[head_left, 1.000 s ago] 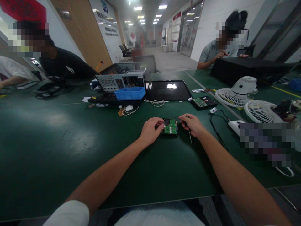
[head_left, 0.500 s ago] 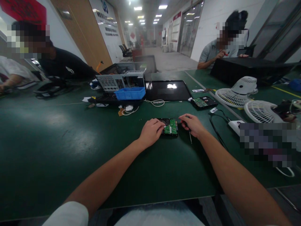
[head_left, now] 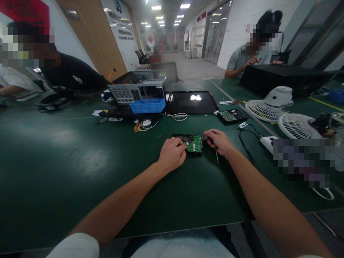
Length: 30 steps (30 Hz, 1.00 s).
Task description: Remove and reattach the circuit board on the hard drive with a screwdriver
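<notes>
A hard drive (head_left: 194,146) lies flat on the green table, its green circuit board facing up and its connector edge to the right. Over the drive's left part, my left hand (head_left: 173,152) grips it with curled fingers, which hide that end and the near corner. My right hand (head_left: 218,141) hovers just right of the drive, apart from it. Its fingers are closed round a screwdriver (head_left: 217,156), whose thin metal shaft points down towards me; the handle is mostly hidden in the palm.
Ahead stand an open computer case (head_left: 126,94), a blue tray (head_left: 147,106) and a black panel (head_left: 192,103). A second hard drive (head_left: 233,116), white fan parts (head_left: 268,104) and a power strip (head_left: 267,141) lie to the right. Co-workers sit across the table at both sides.
My left hand has slid slightly left and nearer me, uncovering more of the drive's far left part. My right hand keeps the screwdriver in nearly the same place. The whole view has shifted slightly.
</notes>
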### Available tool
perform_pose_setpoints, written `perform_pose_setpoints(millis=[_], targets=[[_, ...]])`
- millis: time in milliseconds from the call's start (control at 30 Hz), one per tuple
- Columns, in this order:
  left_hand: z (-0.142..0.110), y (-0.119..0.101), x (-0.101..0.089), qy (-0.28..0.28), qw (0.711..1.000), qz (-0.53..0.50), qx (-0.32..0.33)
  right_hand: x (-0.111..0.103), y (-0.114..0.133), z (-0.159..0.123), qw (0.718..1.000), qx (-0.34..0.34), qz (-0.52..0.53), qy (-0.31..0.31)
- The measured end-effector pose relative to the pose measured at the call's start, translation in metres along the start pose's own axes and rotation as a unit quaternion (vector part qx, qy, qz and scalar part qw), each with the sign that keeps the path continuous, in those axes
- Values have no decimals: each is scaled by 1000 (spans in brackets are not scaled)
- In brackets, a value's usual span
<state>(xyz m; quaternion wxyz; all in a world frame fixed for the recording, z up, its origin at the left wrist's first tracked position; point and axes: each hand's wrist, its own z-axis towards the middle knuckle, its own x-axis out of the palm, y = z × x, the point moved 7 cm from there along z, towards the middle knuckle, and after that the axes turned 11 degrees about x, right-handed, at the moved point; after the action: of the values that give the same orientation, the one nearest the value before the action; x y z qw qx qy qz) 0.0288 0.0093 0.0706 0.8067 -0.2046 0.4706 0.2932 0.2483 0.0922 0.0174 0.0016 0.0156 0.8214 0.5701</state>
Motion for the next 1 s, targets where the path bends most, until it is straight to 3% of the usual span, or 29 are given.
perform_pose_setpoints(millis=[1000], targets=[[0, -1, 2, -11, 1000, -13, 13, -2, -3, 5, 1000, -10, -3, 7]])
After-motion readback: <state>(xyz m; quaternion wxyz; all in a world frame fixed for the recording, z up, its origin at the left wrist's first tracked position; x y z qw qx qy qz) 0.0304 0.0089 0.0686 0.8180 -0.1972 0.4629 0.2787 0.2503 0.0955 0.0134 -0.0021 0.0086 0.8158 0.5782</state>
